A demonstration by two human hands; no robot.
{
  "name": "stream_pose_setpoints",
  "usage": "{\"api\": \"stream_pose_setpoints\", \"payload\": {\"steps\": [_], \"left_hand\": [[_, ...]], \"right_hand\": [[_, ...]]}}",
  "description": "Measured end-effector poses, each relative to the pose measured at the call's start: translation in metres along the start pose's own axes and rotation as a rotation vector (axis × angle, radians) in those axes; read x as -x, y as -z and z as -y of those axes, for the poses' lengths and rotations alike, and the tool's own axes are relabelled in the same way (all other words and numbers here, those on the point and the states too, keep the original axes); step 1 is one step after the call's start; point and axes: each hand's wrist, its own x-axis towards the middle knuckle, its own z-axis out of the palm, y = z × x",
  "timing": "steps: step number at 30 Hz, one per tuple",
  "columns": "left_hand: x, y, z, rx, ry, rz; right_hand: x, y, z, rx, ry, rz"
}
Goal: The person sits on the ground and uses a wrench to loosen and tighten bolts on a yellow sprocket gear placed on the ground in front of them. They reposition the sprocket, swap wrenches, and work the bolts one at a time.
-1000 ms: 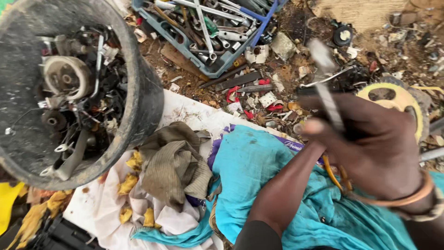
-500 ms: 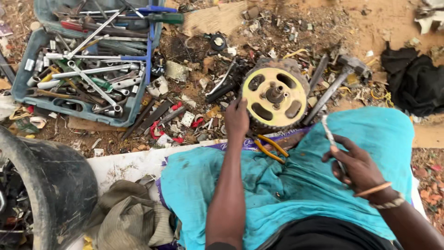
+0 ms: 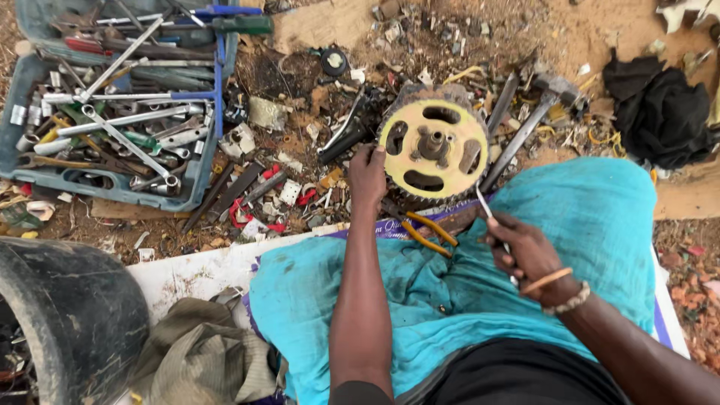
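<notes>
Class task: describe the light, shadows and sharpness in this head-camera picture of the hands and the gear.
Head view: even daylight, soft shadows, no glare; gear, left hand and right hand are sharp; the bucket at the bottom left corner bulges from lens distortion.

Sandy ground (image 3: 600,30) littered with scrap, seemingly daylight.

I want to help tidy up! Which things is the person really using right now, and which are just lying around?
In use:
- yellow toothed wheel, touched by the left hand
- thin metal tool, in the grip of the right hand
- teal cloth spread under the work

Lying about:
- pliers, orange handles
- tray of wrenches
- hammer
- black bucket
- black rag
</notes>
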Motion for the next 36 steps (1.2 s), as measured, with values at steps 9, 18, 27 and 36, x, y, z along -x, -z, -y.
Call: {"api": "stream_pose_setpoints", "payload": {"steps": [9, 18, 27, 36], "left_hand": [[0.015, -0.007, 0.015, 0.065, 0.002, -0.061], [-0.008, -0.02, 0.007, 0.273, -0.063, 0.039], [-0.038, -0.035, 0.032, 0.425, 0.084, -0.022], [0.032, -0.037, -0.014, 0.311, -0.178, -0.118]], "right_hand": [[-0.034, 0.001, 0.052, 0.105, -0.092, -0.281], [-0.051, 0.0, 0.025, -0.26, 0.084, -0.13], [-0.059, -0.008, 0.027, -0.117, 0.236, -0.33], [-0.127, 0.044, 0.07, 0.936, 0.652, -0.601]]}}
